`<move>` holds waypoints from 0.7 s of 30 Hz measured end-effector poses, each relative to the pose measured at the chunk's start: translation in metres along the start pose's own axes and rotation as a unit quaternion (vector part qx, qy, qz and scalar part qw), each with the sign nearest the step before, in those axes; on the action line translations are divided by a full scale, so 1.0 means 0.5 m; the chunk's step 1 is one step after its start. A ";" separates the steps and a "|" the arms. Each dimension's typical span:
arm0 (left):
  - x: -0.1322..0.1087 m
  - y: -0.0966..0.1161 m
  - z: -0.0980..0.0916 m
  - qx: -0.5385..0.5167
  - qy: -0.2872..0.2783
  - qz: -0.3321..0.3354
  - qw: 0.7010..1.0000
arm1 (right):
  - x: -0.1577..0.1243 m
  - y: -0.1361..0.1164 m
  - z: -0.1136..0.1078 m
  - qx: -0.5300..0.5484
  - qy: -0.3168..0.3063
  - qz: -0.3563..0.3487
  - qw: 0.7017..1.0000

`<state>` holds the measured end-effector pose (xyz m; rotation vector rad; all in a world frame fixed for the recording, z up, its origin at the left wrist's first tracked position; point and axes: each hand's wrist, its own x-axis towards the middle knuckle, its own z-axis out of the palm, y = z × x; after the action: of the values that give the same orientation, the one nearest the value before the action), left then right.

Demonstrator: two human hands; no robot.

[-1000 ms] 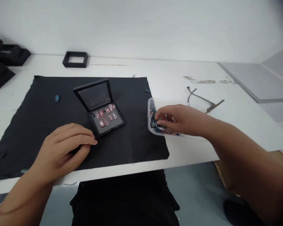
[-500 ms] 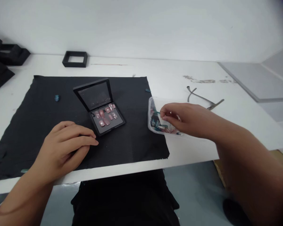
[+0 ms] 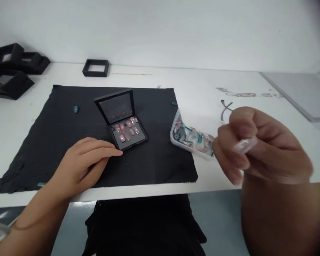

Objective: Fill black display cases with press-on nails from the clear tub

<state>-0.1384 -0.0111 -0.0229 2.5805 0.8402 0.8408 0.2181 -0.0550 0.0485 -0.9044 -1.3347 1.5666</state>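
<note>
Far left: black foam frames (image 3: 13,71) stand on the table (image 3: 202,81), well apart from my hands.
Mat: a black mat (image 3: 154,156) covers the middle of the table; one loose blue nail (image 3: 75,109) lies near its far left part.
Left hand: my left hand (image 3: 82,163) rests palm down on the mat, fingers loosely together and stretched out, holding nothing. The fingertips lie just beside the near corner of the case; I cannot tell whether they touch.
Case: the open black case (image 3: 129,134) has its lid upright and rows of pink nails in its base.
Tray: the clear tray (image 3: 174,137), at the mat's right edge, holds a heap of mixed nails.
Tweezers: tweezers (image 3: 225,108) lie beyond the tray, partly hidden by my right hand.
Right hand: my right hand (image 3: 261,149) is held up close to the camera, above the table's near edge, with the other fingers curled.
Step in hand: thumb and forefinger are pinched on a pale nail (image 3: 245,145), clear of the tray, apparently for inspection.
Next move calls for: by my judgement, a steady, light pinch, since the piece is small and slick.
</note>
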 end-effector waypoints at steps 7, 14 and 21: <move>0.009 0.009 -0.002 0.018 0.014 0.019 1.000 | 0.023 0.026 0.078 0.130 -0.003 -0.018 0.991; 0.013 0.038 0.013 -0.002 0.127 0.026 0.992 | 0.066 0.096 0.183 0.272 -0.028 0.001 0.962; 0.009 0.043 0.015 -0.017 0.222 0.018 0.975 | 0.099 0.155 0.231 0.274 -0.064 0.047 0.958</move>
<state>-0.1215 -0.0257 -0.0173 2.4171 0.8824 1.4628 0.0821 -0.0546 -0.0086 -0.5301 -0.8702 1.9607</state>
